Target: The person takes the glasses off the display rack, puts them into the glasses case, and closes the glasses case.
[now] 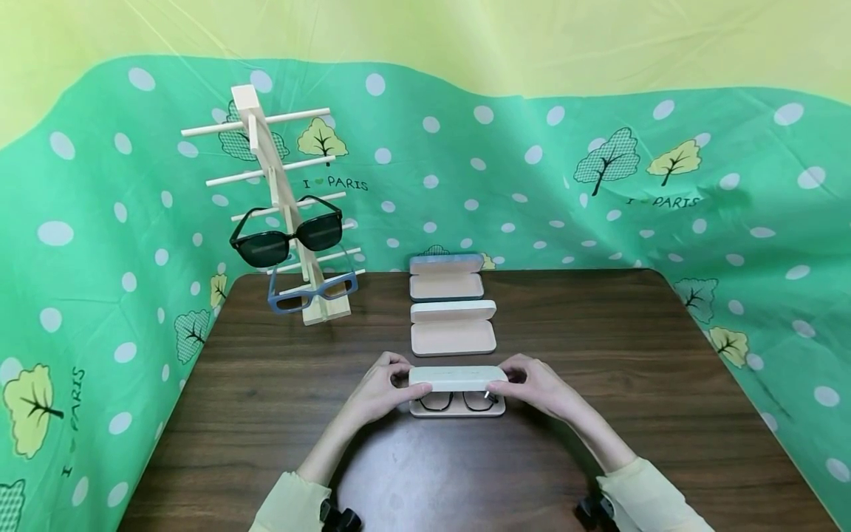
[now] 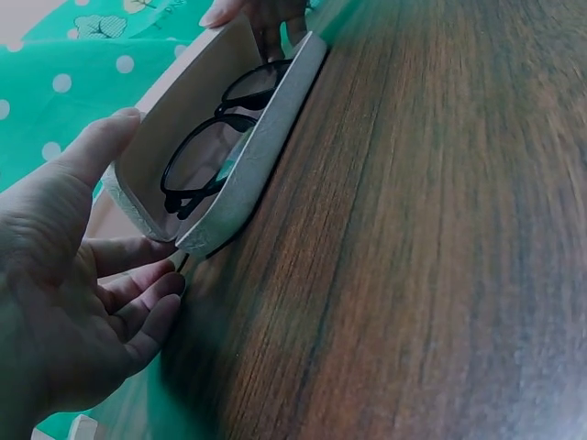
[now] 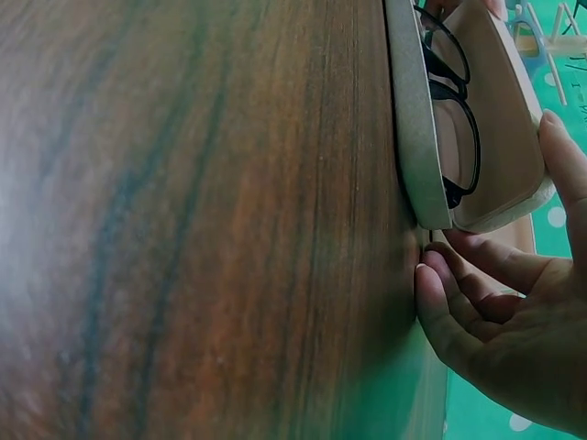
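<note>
A pale glasses case (image 1: 458, 378) stands partly open near the front of the table, its lid tilted up over the base. Inside lie dark-framed eyeglasses (image 2: 237, 120), folded, with the lid hiding their upper part in the head view. My left hand (image 1: 380, 390) grips the lid's left end, thumb at its front edge and fingers behind the case. At the opposite end my right hand (image 1: 537, 386) holds the lid the same way. Both wrist views show the thumbs on the lid's rim, the other fingers curled by the hinge side near the tabletop.
Behind this case stand two more open cases, a white-lidded one (image 1: 453, 338) and a blue-edged one (image 1: 446, 286). On the left, a wooden rack (image 1: 272, 166) carries black sunglasses (image 1: 266, 248) and blue-framed glasses (image 1: 292, 301). A patterned cloth (image 1: 425, 162) hangs behind the table (image 1: 665, 414).
</note>
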